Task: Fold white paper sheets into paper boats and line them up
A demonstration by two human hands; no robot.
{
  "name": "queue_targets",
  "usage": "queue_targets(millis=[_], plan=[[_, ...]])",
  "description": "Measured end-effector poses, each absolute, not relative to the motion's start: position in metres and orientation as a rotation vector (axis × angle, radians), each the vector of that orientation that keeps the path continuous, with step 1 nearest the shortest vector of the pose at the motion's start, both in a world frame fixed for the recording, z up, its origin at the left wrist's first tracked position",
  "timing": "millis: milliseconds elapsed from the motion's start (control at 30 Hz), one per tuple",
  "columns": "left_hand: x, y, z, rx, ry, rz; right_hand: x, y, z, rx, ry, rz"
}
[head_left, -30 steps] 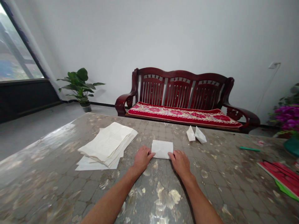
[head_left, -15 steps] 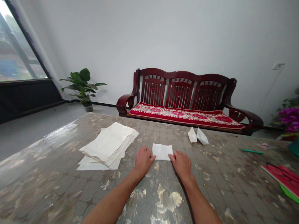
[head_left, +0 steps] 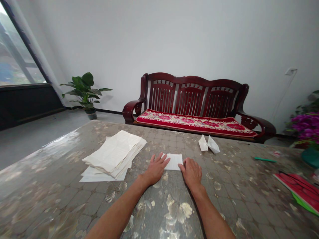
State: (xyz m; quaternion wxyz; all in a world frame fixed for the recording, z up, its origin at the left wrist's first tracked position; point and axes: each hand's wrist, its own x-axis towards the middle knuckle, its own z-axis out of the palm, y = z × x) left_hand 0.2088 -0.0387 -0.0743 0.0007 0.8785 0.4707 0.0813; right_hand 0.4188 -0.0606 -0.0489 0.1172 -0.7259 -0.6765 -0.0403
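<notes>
- White, thin, folded rectangle of faintly lined paper (head_left: 174,162), front and centre, lying flat on the tabletop (head_left: 236,189) squarely between the two hands, its far right corner crisp.
- On the left, here's the bare left hand (head_left: 155,168), palm down, fingers fanned well apart, fingertips laid across the paper's left side; that grip is spread and clamped on nothing.
- On the right, the bare right hand (head_left: 192,172), fingers bent, thumb reaching in to touch the paper's near right corner. Is that grip pinching the sheet? Cannot tell; the undersides of the fingers are hidden.
- So the paper sits bridged by left fingertips and right thumb, with both wrists on its near side.
- Underneath, a glossy grey-brown surface, all grid lines and pale golden blossoms, catching the light.
- Out to the left, a loose stack of off-white lined paper sheets (head_left: 116,151), edges uneven, smoother whiter paper poking out below.
- Beyond the right hand, two pointed, sharply creased paper shapes (head_left: 213,145), side by side, the left one creamier.
- Farther right, a slim green stick-like pen (head_left: 265,159), then a flat red rectangular booklet (head_left: 306,196) with thin black glasses (head_left: 297,181) across it.
- At the back, a polished dark-red wooden settee (head_left: 190,96), slatted, wearing a red-and-cream floral seat cover (head_left: 194,121).
</notes>
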Motion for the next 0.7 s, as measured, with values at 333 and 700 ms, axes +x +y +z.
queue_targets(millis=[333, 700], plan=[[0.205, -0.042, -0.066, 2.731, 1.496, 0.214, 0.399, -0.088, -0.062, -1.332, -2.514, 0.171], [0.201, -0.042, -0.062, 2.701, 1.574, 0.232, 0.402, -0.101, -0.063, -1.678, -2.409, 0.234]])
